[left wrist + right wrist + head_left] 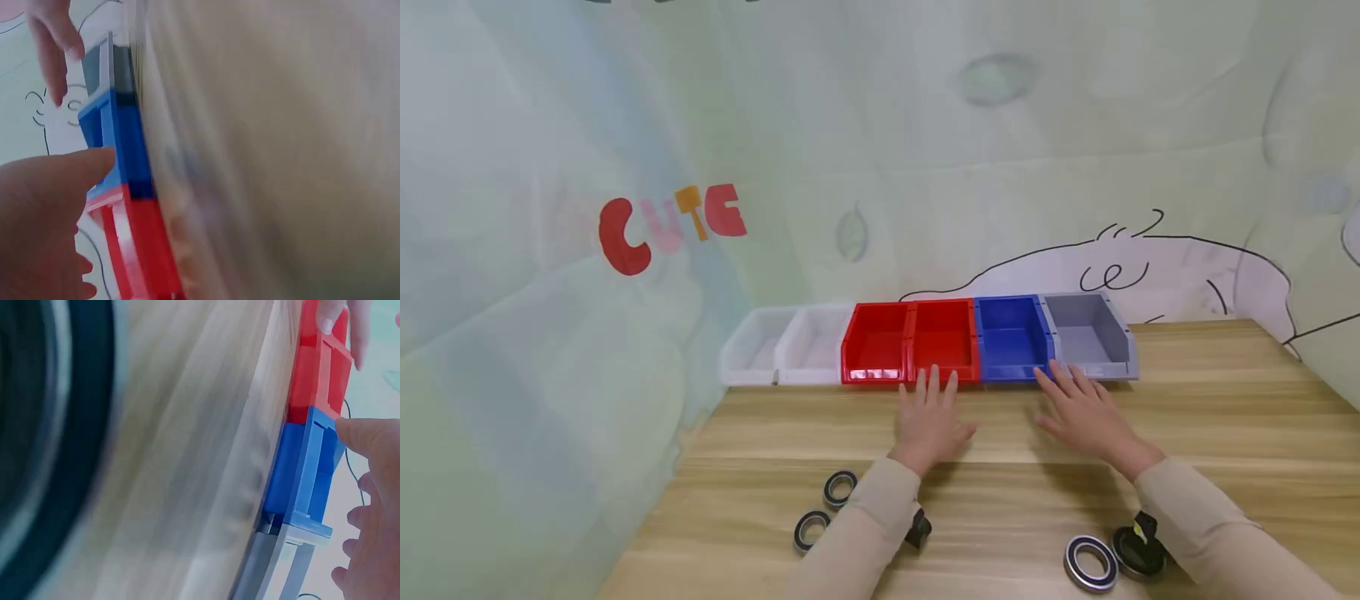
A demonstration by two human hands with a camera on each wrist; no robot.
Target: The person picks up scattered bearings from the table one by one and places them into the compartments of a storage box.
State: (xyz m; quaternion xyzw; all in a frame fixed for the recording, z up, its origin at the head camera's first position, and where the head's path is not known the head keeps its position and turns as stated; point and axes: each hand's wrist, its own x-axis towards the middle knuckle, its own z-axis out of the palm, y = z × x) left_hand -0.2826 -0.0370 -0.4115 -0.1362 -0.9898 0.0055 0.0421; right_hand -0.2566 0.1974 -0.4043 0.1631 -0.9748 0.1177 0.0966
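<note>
In the head view my left hand [931,423] has its fingers spread, with the fingertips at the front edge of the right-hand red bin [942,337]. My right hand [1088,421] is also spread, its fingertips before the blue bin [1011,333] and the grey bin [1082,329]. Neither hand holds anything; whether the fingertips touch the bins I cannot tell. The left wrist view shows my left thumb [75,169] in front of the blue bin [131,147]. From the right wrist, my right thumb [359,432] appears beside the blue bin [300,472].
Another red bin [877,337] and two translucent white bins [812,337] continue the row leftward. Two ring bearings [826,476] lie by my left sleeve. Near my right sleeve lie another bearing [1070,563] and a dark-centred round piece [1122,560]. A printed curtain [865,125] hangs behind.
</note>
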